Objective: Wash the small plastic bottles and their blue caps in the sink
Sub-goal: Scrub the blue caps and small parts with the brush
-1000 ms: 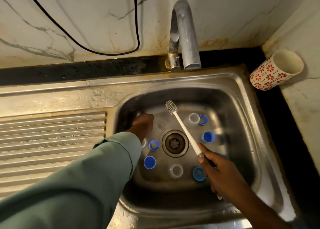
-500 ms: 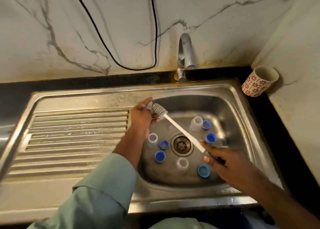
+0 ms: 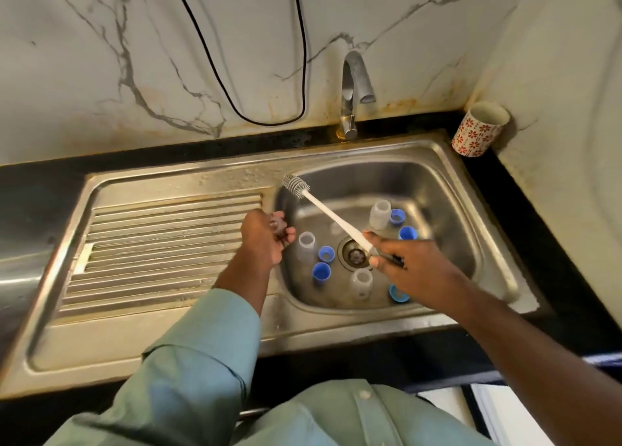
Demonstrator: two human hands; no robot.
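Pale green buttoned shirt (image 3: 336, 418), left sleeve (image 3: 202, 351) long, right forearm (image 3: 525, 351) bare.

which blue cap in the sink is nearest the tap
The small blue plastic cap beside the far clear plastic bottle; the other four caps lie nearer the person.

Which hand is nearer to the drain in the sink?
The right hand, holding the brush, hovers beside the drain. The left hand, gripping a bottle, is farther off at the basin's left edge.
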